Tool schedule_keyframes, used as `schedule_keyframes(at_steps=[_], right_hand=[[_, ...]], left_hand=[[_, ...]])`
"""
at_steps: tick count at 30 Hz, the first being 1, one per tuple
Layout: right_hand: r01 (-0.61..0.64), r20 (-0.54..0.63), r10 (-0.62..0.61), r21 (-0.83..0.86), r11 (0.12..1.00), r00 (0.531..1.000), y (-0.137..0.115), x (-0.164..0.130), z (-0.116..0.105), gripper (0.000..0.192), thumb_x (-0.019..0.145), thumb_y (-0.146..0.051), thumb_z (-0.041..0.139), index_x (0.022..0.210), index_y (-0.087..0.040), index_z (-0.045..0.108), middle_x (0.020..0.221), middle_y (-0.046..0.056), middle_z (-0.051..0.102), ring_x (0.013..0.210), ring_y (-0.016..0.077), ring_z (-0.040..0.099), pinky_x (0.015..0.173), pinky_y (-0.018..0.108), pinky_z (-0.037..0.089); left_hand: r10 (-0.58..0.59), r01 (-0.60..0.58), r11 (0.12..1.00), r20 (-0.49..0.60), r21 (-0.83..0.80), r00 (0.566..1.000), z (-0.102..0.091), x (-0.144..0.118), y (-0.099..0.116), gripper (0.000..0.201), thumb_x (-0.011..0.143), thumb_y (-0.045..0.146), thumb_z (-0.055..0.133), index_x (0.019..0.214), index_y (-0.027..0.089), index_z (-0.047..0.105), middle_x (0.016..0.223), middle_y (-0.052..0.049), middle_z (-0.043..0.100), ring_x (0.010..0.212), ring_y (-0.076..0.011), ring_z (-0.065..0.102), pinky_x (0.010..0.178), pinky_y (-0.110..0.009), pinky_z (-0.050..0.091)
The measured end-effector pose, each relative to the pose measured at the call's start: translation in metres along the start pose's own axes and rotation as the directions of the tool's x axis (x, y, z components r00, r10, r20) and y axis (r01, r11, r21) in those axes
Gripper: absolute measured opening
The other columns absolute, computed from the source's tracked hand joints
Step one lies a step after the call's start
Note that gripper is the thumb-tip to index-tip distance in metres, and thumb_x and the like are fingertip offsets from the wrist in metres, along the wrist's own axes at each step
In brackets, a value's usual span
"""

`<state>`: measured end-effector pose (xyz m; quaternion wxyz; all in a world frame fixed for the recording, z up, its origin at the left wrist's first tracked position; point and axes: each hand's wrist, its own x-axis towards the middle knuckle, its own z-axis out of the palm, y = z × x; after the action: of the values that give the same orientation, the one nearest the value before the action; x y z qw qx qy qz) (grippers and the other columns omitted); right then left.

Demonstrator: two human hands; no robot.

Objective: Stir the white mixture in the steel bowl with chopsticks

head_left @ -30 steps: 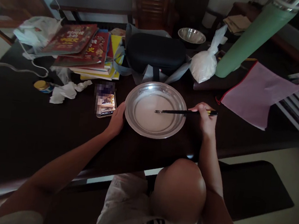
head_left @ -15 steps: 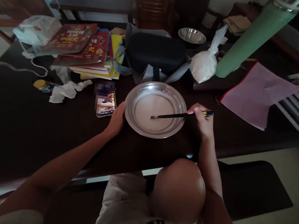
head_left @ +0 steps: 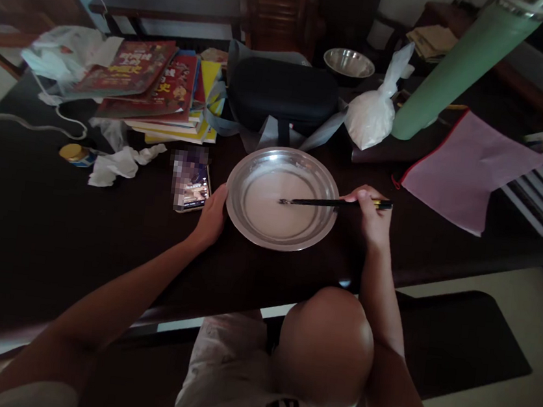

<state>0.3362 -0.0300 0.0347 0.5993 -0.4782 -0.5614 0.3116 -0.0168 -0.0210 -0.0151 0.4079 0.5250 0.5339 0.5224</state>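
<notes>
A shallow stainless steel bowl rests on the dark table in front of me, with a pale, milky liquid in it. My left hand grips the bowl's left side, its thumb up by the rim. My right hand is closed round a pair of black chopsticks with gold-coloured ends. They reach over the bowl's right rim, and their wet tips are at the middle of the liquid. Just left of my left hand lies a lit phone, partly blurred out.
Behind the bowl stand a black case, a tied bag of white powder and a green bottle. Stacked books, crumpled tissues and a small jar lie left. A pink pouch lies right.
The chopstick tips have shifted slightly right and away from me in the liquid, and the chopsticks lie more level. My right hand moved a little right. My left hand stays on the bowl.
</notes>
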Motion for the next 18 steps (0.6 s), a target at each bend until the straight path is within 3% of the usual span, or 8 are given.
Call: schedule_keyframes(at_steps=[2,6,11,16,18], right_hand=[[-0.006,-0.022,0.006,0.018,1.000,1.000,-0.0003,0.0002,-0.0005,0.050,0.091,-0.071,0.077,0.066,-0.027,0.077,0.065,-0.001,0.072,0.066,0.0189,0.074,0.071,0.035,0.061],[0.001,0.108,0.001,-0.013,1.000,0.994,-0.0017,0.0004,0.0005,0.048,0.090,-0.072,0.078,0.070,-0.028,0.080,0.071,0.001,0.077,0.073,0.0208,0.076,0.074,0.036,0.062],[-0.004,-0.024,0.003,-0.001,1.000,1.000,-0.0020,0.0007,0.0003,0.051,0.088,-0.074,0.078,0.065,-0.028,0.078,0.065,-0.001,0.072,0.067,0.0197,0.074,0.072,0.036,0.061],[-0.004,0.113,0.006,-0.019,1.000,0.994,-0.0021,0.0011,0.0011,0.048,0.088,-0.072,0.079,0.070,-0.028,0.082,0.072,0.001,0.077,0.073,0.0206,0.076,0.075,0.036,0.061],[-0.001,0.073,0.003,-0.030,1.000,0.997,-0.0016,0.0013,0.0006,0.048,0.088,-0.073,0.078,0.072,-0.028,0.082,0.073,0.001,0.078,0.076,0.0209,0.077,0.078,0.036,0.061]], left_hand=[[-0.014,0.014,1.000,-0.004,-0.026,1.000,0.0001,0.0001,0.0008,0.051,0.104,0.068,0.052,0.102,0.024,0.077,0.108,-0.007,0.082,0.121,-0.0293,0.072,0.110,-0.043,0.058],[-0.007,0.007,1.000,0.007,-0.017,1.000,-0.0003,0.0001,0.0037,0.051,0.105,0.066,0.050,0.099,0.024,0.076,0.107,-0.007,0.081,0.117,-0.0290,0.072,0.109,-0.043,0.058],[0.004,-0.004,1.000,0.009,0.022,1.000,-0.0012,0.0000,0.0053,0.049,0.106,0.065,0.052,0.098,0.023,0.076,0.108,-0.008,0.081,0.118,-0.0300,0.071,0.108,-0.044,0.058],[-0.029,0.029,0.999,0.005,-0.025,1.000,0.0006,-0.0006,0.0048,0.049,0.106,0.065,0.051,0.097,0.024,0.076,0.107,-0.007,0.081,0.118,-0.0287,0.072,0.108,-0.041,0.058],[-0.024,0.024,1.000,0.007,-0.016,1.000,0.0012,-0.0011,0.0055,0.047,0.107,0.061,0.050,0.100,0.023,0.076,0.111,-0.008,0.081,0.119,-0.0288,0.071,0.111,-0.042,0.057]])
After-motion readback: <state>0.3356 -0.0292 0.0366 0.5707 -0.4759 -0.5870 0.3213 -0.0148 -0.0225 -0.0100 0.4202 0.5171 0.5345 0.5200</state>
